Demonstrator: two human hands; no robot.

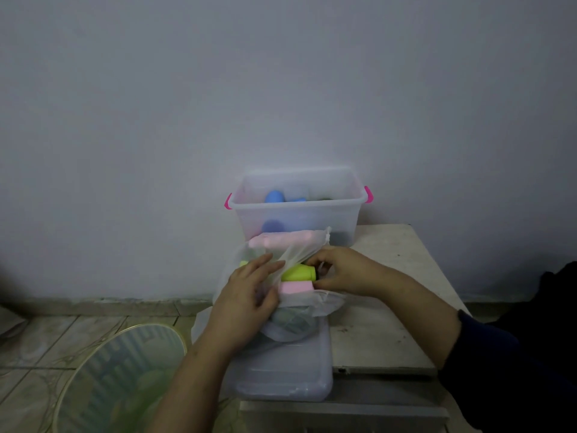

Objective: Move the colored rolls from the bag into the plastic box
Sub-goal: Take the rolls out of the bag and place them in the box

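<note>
A clear plastic box [298, 210] with pink handles [369, 194] stands at the back of the bench [402, 254], against the wall [281, 82]. Inside it lie blue rolls [275, 196]; a darker shape sits at its right end, too dim to name.

In front of the box a sheer white bag [299, 248] rests on a clear lid [281, 379] that lies flat on the bench's near left part. The bag's mouth faces right. A pink roll [274, 239] lies along the bag's far side, just in front of the box. Nearer, a yellow-green roll [298, 272] lies at the mouth with another pink roll [296, 287] touching it on the near side. More rolls show faintly through the mesh lower down, their colours unclear.

The left hand [246, 290] lies on the bag with fingers mostly straight, pressing the mesh down over the rolls; it holds nothing that can be seen. The right hand [340, 271] is at the bag's mouth, fingers curled around the right end of the yellow-green roll, seemingly gripping it, though the fingertips hide the contact.

On the tiled floor [62, 332] to the left stands a round basket [125, 379] with greenish things inside. A dark sleeve [487, 348] covers the right forearm.
</note>
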